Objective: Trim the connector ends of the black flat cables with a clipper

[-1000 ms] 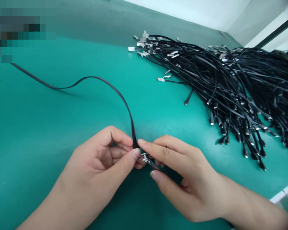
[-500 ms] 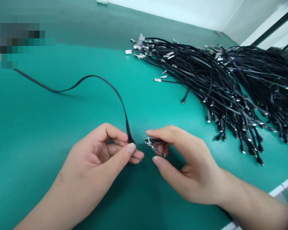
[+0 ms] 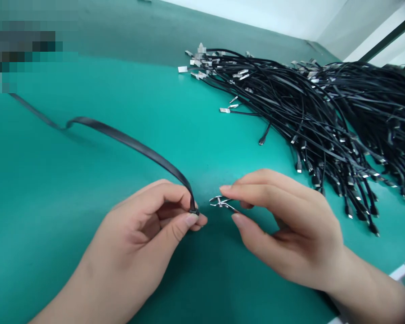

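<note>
My left hand pinches the black end of a flat black cable between thumb and fingers. From there the cable arches up and runs away to the far left, where a blurred patch hides its other end. Facing it, my right hand holds a small silver nail clipper with thumb and fingertips. Its jaws point left towards the cable end, a short gap apart from my left fingertips. What exactly sits in the left pinch is partly covered by the thumb.
A large heap of black USB cables with metal plugs lies on the green table at the upper right. Behind it, a second heap reaches the right edge. A pale wall stands at the back.
My right hand and the nail clipper have shifted slightly right, its thumb now against the lower handle. My left hand has turned a little, and the cable's loop lies lower and twisted.
</note>
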